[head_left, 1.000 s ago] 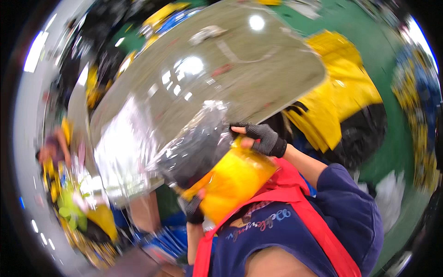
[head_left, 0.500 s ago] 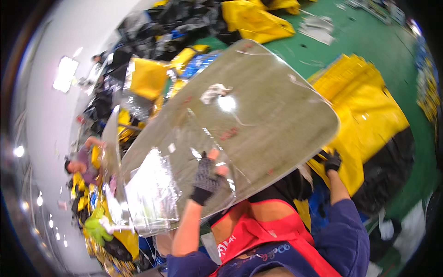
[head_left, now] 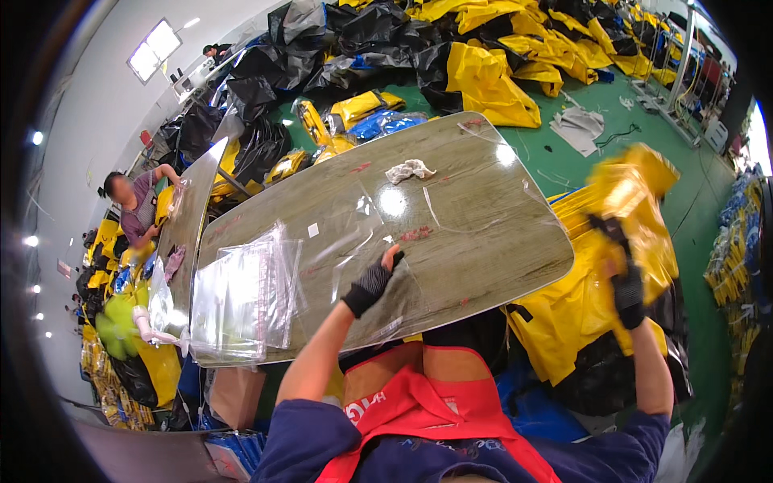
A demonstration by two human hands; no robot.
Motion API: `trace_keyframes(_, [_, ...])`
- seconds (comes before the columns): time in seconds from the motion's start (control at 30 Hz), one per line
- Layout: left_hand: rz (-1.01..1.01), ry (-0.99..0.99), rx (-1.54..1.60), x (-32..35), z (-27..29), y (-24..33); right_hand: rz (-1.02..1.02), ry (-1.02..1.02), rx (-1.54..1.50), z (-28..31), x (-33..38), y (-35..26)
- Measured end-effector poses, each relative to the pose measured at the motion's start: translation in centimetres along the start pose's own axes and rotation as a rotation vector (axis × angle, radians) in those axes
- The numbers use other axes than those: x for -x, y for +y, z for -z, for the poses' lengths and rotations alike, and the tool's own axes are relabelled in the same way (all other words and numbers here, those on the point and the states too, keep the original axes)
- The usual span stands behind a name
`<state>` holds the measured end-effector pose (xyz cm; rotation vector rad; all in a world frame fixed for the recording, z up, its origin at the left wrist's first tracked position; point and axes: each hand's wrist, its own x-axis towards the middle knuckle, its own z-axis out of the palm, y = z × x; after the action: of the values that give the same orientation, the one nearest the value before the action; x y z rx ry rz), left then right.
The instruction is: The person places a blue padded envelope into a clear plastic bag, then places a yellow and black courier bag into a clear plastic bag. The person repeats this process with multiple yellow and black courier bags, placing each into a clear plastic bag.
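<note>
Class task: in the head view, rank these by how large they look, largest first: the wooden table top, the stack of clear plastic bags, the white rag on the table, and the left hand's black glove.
1. Table top
2. Stack of clear plastic bags
3 and 4. White rag and left hand's black glove: they look alike in size, and the glove is nearer the camera, so unranked.

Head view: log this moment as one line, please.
left hand: on clear plastic bag, on table | right hand: gripping yellow garment, raised right of table | bag stack: table's left end

A crumpled white rag [head_left: 409, 170] lies on the table [head_left: 483, 209] (black bags [head_left: 362, 32] heaped beyond)
</note>
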<state>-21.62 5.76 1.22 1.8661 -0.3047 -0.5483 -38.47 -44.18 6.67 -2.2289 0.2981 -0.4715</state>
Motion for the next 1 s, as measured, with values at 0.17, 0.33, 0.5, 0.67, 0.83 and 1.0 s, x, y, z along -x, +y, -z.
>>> trace_keyframes(0.17, [-0.086,-0.376,0.97,2.1,6.8,8.3,0.939,-0.684,0.012,-17.0,11.3,-20.8])
trace_keyframes(0.33, [-0.215,-0.28,1.053,15.0,15.3,12.6,0.855,-1.232,0.026,-27.2,26.1,-26.9])
trace_keyframes(0.5, [0.015,0.159,0.338,17.3,20.4,2.3,0.979,-1.706,0.2,-30.8,30.4,-26.4])
trace_keyframes(0.67, [0.233,0.658,-0.42,18.0,24.3,-5.7,0.541,-1.091,-0.454,-22.8,14.4,-23.5])
trace_keyframes(0.83, [0.39,0.793,-0.811,16.8,23.9,-6.9,0.064,0.31,0.183,-14.1,-8.4,-5.0])
trace_keyframes(1.0, [0.444,0.602,-0.83,15.3,24.4,-9.4,-0.207,-0.297,-0.326,-17.4,-12.2,2.6])
